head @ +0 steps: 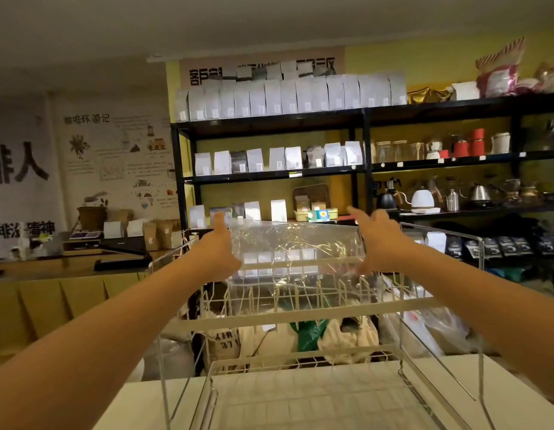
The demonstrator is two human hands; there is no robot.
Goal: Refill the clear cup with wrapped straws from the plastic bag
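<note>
A clear, crinkled plastic bag [296, 246] is held up at arm's length above a white wire rack. My left hand [218, 248] grips its left edge with the thumb raised. On the bag's right edge sits my right hand [376, 240], fingers spread along it. I cannot tell whether straws are inside the bag; it looks see-through and nearly flat. No clear cup shows in this view.
The white two-tier wire dish rack [300, 315] stands on a pale counter [502, 389] right below my arms. Behind it are black shelves [365, 172] with white pouches, kettles and jars. Sacks and bags [337, 336] lie on the floor beyond. A wooden counter [52, 268] runs at the left.
</note>
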